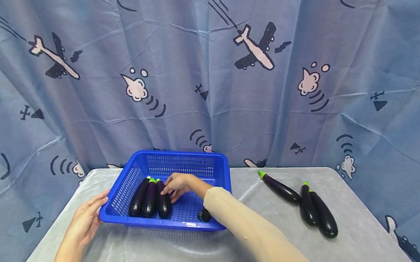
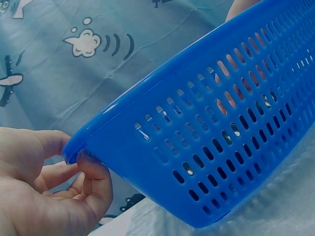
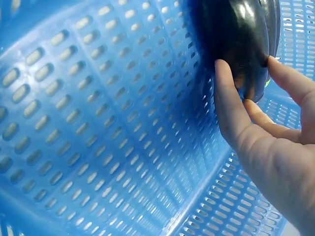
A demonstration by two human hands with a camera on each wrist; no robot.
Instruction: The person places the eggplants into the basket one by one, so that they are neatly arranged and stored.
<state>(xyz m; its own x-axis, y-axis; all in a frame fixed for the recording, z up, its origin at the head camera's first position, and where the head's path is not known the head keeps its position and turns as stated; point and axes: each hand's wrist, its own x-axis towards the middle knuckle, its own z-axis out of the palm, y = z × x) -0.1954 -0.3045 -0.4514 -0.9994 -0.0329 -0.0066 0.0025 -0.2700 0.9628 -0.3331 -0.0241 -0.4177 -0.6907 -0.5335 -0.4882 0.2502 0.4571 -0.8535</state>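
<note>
A blue plastic basket (image 1: pixel 177 224) with slotted walls stands on the table. My left hand (image 1: pixel 86 219) grips its left rim; in the left wrist view the thumb and curled fingers of the left hand (image 2: pixel 54 191) pinch the basket's rim (image 2: pixel 106 115). Three eggplants lie side by side in the basket's left part: the left eggplant (image 1: pixel 139 198), the middle eggplant (image 1: pixel 150 200) and the right eggplant (image 1: pixel 164 203). Reaching inside, my right hand (image 1: pixel 179 185) holds the right one. In the right wrist view, the right hand's (image 3: pixel 270 132) fingertips pinch the sides of that eggplant (image 3: pixel 236 44).
Right of the basket, three more eggplants lie on the table (image 1: pixel 261 235): one slanted eggplant (image 1: pixel 281 190), and two close together, a shorter eggplant (image 1: pixel 308 207) and a longer eggplant (image 1: pixel 324 216). Behind hangs a blue curtain (image 1: pixel 184 75). A small dark object (image 1: pixel 204 215) shows below my right wrist.
</note>
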